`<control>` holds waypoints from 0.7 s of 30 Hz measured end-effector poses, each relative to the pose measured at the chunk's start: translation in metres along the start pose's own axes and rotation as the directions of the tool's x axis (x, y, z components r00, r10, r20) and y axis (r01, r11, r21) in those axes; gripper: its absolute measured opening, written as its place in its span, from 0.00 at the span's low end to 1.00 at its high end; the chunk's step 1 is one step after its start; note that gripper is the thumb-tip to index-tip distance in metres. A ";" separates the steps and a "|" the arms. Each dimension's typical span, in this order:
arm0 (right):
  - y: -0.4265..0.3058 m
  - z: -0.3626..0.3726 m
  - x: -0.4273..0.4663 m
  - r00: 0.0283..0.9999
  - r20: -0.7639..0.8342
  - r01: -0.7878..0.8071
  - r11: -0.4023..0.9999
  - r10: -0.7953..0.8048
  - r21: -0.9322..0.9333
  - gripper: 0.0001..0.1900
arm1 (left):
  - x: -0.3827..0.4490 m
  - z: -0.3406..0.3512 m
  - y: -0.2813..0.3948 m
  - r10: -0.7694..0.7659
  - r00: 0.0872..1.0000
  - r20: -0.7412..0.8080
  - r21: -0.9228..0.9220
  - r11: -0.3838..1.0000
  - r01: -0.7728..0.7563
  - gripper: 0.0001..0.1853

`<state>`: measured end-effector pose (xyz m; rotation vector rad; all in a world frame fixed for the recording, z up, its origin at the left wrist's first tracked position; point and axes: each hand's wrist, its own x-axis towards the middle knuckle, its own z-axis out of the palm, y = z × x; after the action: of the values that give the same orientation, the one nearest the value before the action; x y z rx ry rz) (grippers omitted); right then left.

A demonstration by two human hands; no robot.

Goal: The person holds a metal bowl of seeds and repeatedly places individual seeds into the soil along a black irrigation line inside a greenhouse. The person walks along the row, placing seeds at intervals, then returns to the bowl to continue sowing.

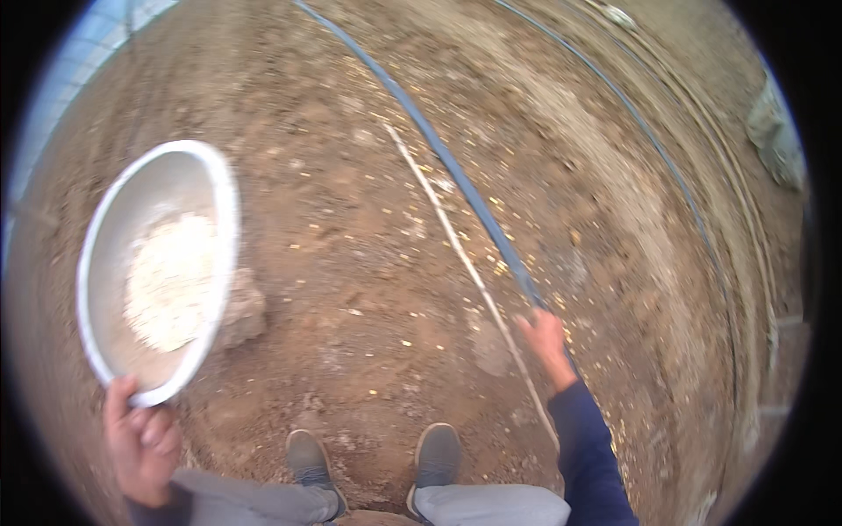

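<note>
My left hand (pixel 145 437) grips the lower rim of a metal basin (pixel 92 289), thumb on the inner side and fingers outside. The basin tilts at the left, and a heap of pale, overexposed flakes or grains (pixel 172 283) lies in it. My right hand (pixel 547 335) reaches out at the right, seen over a flat blue hose (pixel 460 174). It is blurred, with the thumb pointing left; whether its fingers hold anything or touch the hose I cannot tell. Small yellowish pieces (pixel 503 266) are scattered on the soil around the hose.
A thin white pole or pipe (pixel 454 237) lies left of the hose. A rock or clod (pixel 245 312) shows behind the basin. Further right run a thinner blue line (pixel 658 148) and several pale pipes. A whitish sack or sheet (pixel 776 135) stands at the right edge. My shoes (pixel 439 454) are on brown soil.
</note>
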<state>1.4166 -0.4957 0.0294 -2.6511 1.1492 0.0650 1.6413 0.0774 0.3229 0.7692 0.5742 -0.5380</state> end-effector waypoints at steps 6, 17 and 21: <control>-0.074 -0.055 -0.067 0.964 -0.002 0.264 0.954 -0.266 0.142 0.20 | -0.022 0.017 -0.014 0.020 0.994 0.111 0.295 0.954 -0.052 0.12; -0.231 -0.241 -0.141 0.641 -0.085 0.763 0.646 -0.763 -0.042 0.16 | -0.056 0.014 -0.019 -0.001 0.966 0.260 0.427 0.897 -0.114 0.08; -0.275 -0.301 -0.168 0.677 -0.153 0.727 0.686 -0.720 -0.011 0.19 | -0.062 0.006 -0.022 -0.054 0.941 0.334 0.530 0.836 -0.140 0.08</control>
<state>1.4828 -0.2690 0.4016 -2.8881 0.0323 -0.3079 1.5839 0.0742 0.3563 1.2021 0.0670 -0.7897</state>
